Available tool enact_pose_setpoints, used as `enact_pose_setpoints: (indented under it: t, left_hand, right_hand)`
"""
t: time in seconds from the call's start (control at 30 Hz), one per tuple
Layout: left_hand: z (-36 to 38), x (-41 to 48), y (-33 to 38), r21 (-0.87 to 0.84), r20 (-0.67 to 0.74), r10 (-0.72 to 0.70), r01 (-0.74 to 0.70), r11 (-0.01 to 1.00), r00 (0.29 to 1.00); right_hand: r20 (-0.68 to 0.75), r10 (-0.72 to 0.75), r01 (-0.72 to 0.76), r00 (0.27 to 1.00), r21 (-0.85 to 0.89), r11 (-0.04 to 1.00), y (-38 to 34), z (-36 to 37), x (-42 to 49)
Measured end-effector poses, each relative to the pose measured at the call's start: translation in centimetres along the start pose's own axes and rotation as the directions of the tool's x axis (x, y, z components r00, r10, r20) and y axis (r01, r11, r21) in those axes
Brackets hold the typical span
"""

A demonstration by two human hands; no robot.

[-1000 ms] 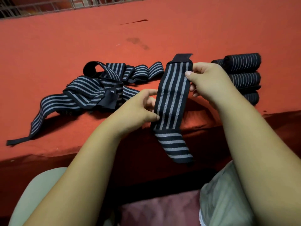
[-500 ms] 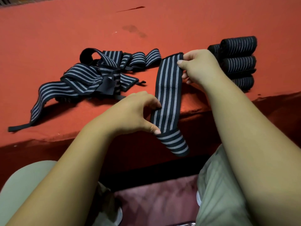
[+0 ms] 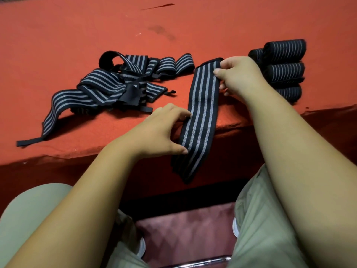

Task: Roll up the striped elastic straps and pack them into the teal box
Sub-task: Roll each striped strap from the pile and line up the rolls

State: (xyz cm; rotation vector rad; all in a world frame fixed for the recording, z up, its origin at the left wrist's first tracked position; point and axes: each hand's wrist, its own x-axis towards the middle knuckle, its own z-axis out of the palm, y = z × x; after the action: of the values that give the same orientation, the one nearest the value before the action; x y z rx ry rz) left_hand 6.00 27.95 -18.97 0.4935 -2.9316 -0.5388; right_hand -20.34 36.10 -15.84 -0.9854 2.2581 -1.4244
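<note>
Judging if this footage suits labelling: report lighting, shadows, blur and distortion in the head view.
Head view: dim, warm, even light, no glare; soft shadows under the loose straps and below the table edge; wide-angle lens bows that edge slightly; held strap sharp, stripes readable; rolled straps darker, stripes fainter.

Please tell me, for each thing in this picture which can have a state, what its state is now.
held strap: unrolled, stretched flat between both hands, lower end hanging past the table edge.
right hand: pinches the strap's far end.
left hand: holds the strap's left edge, near the middle.
loose straps: unrolled, tangled in a pile on the table.
rolled straps: rolled tight, stacked at the right.
</note>
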Motion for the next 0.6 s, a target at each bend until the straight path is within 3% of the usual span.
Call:
enact_pose_setpoints:
  t: [0.1,0.4,0.47,0.6]
  left_hand:
    - [-0.6,0.2,0.3,-0.26,-0.017,-0.134,0.125,0.957,0.991]
    - [-1.2,5.7,1.3,-0.613,-0.113,-0.31,0.18,0.769,0.944]
    - [-1.8,8.4,1.5,-0.639,-0.149,-0.366,0.193,0.745,0.919]
    - [-3.9,13.5,1.7,-0.517,-0.269,-0.369,0.19,0.835,0.89]
  right_hand:
    - [0.001,-0.042,0.042,0.999,0.004,0.999,-0.1,-0.1,-0.1]
    - [-0.027,-0.075,0.076,0.997,0.031,0.997,0.2,-0.4,0.0]
    - [-0.03,-0.074,0.075,0.997,0.031,0.997,0.4,-0.7,0.1]
    - [-0.017,-0.094,0.094,0.995,-0.002,0.996,0.2,-1.1,0.4]
